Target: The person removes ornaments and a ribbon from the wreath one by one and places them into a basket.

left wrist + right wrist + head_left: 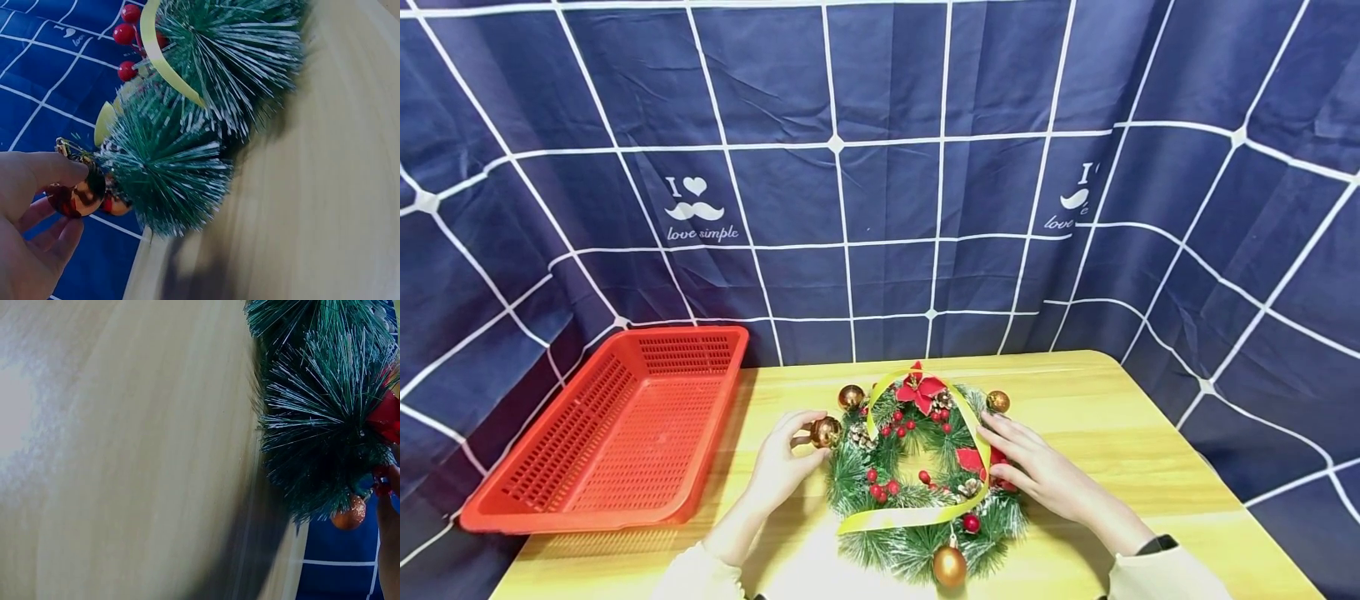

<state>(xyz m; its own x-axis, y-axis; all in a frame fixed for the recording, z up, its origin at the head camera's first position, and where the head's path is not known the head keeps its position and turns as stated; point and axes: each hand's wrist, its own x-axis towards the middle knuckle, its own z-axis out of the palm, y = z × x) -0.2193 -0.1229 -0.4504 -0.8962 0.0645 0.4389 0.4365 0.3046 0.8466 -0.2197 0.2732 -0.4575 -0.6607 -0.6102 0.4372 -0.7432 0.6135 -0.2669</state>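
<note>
A green Christmas wreath (857, 475) with frosted tips, red berries, pinecones and red poinsettias lies on the wooden table. My left hand (782, 458) is at its upper left, pinching a shiny bronze bauble (826, 432) between thumb and fingers. In the left wrist view, this bauble (78, 197) is close beside the needles. My right hand (1037, 462) holds the wreath's right side, its fingers and thumb around a red poinsettia. Only part of that hand shows in the right wrist view. A yellow ribbon (917, 518) loops loosely over the wreath.
More baubles sit around the wreath: a bronze one (851, 397) at upper left, another (997, 402) at upper right, and a matte gold one (951, 567) at the front. Left of the wreath stands a red plastic basket (700, 467). Blue checked cloth (887, 192) hangs behind the table.
</note>
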